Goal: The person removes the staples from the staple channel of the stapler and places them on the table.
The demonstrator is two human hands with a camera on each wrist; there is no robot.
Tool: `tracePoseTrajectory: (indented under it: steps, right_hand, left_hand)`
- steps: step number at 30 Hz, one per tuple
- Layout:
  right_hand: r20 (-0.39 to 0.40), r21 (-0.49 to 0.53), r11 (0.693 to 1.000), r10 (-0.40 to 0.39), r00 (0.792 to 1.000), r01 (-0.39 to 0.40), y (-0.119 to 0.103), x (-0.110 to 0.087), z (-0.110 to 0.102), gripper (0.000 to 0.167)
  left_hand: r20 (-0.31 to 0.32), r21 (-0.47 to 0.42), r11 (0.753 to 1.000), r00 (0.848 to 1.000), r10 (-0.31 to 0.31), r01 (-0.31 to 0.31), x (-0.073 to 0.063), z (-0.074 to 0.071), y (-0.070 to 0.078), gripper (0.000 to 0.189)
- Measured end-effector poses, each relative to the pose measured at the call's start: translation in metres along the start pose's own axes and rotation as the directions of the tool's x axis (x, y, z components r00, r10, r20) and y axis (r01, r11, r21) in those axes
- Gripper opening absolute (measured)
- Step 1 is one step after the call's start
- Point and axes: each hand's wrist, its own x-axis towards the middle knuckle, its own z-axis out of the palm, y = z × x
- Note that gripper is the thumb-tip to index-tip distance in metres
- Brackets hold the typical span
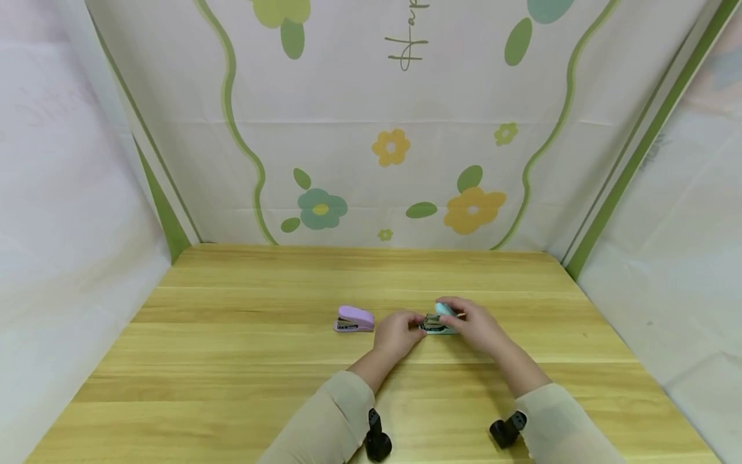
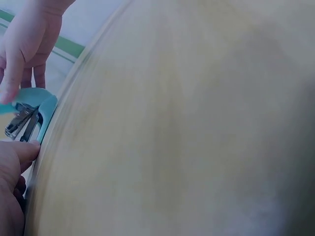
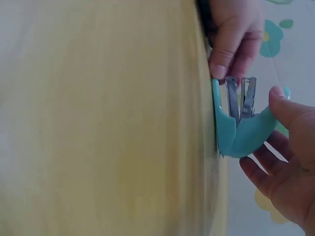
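A teal stapler (image 1: 445, 310) stands on the wooden table with its top cover swung up, baring the metal magazine and a second metal arm. My left hand (image 1: 396, 335) pinches the front end of its base between thumb and finger. At the raised cover, my right hand (image 1: 480, 327) holds on with the thumb on the cover's tip and the other fingers behind it. The right wrist view shows the open stapler (image 3: 253, 137) from its hinge side, between my left hand (image 3: 236, 34) and right hand (image 3: 290, 167). A purple stapler (image 1: 356, 318) lies left of my left hand.
The wooden table (image 1: 243, 361) reaches back to a white cloth (image 1: 348, 90) printed with flowers. More cloth hangs at both sides. Small black devices (image 1: 378, 444) sit at the cuffs of both light sleeves (image 1: 324, 419).
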Motion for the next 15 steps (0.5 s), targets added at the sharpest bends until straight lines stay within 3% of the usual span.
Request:
tracePoseTrajectory:
  steps: [7, 15]
  right_hand:
    - [-0.006, 0.049, 0.998, -0.038, 0.999, 0.038, 0.0094, -0.0032, -0.0027, 0.047]
    - [0.010, 0.100, 0.995, -0.004, 1.000, 0.003, 0.0101, -0.0072, -0.0067, 0.047]
  left_hand:
    - [-0.016, 0.011, 1.000, 1.000, 0.018, -0.018, 0.0000, 0.0003, -0.0015, 0.025]
    - [-0.009, 0.007, 1.000, 1.000, 0.026, -0.026, -0.0008, 0.0005, -0.0008, 0.026]
